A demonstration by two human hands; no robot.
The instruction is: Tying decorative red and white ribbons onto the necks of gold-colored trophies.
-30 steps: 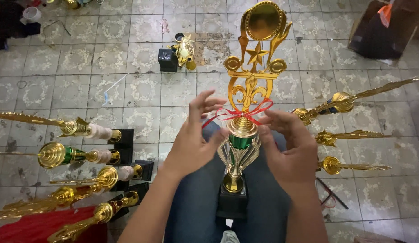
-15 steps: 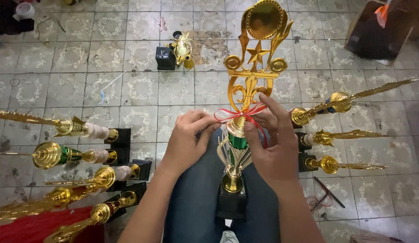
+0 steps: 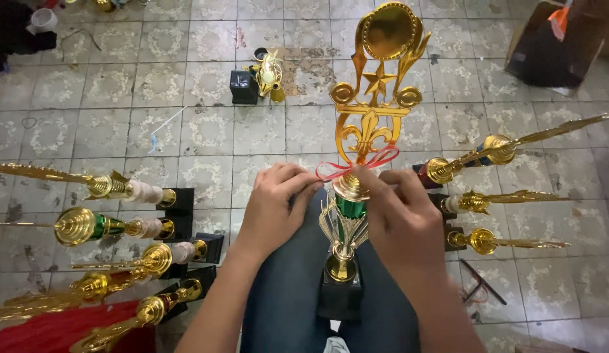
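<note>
Gold plastic makes up most of the tall trophy (image 3: 373, 124) that stands upright between the person's knees, its black square base (image 3: 339, 297) resting on the blue denim lap (image 3: 285, 307). Its top carries a round gold medallion above a star, two scroll rings and a lily-shaped ornament; lower down sit a gold collar, a green band and a small cup-shaped stem. A thin red ribbon (image 3: 357, 165) loops around the neck just above the gold collar.

The left hand (image 3: 273, 209) has its fingers curled in, its fingertips pinching the left end of the red ribbon close beside the collar. The right hand (image 3: 399, 219) is on the other side, its thumb and forefinger pressed together on the ribbon's right end, the rest of its fingers folded. The hands lie just beside the trophy's stem, one on each side.

Around the legs is a worn patterned tile floor (image 3: 206, 131). To the left lie four gold trophies on their sides (image 3: 108, 225) with black bases, near a red cloth (image 3: 36, 330) at the lower left corner. To the right lie three more gold trophies (image 3: 487, 196). Farther off, a small gold trophy with a black base (image 3: 259, 78) rests on the floor, and a dark box (image 3: 546, 52) sits at the upper right.
</note>
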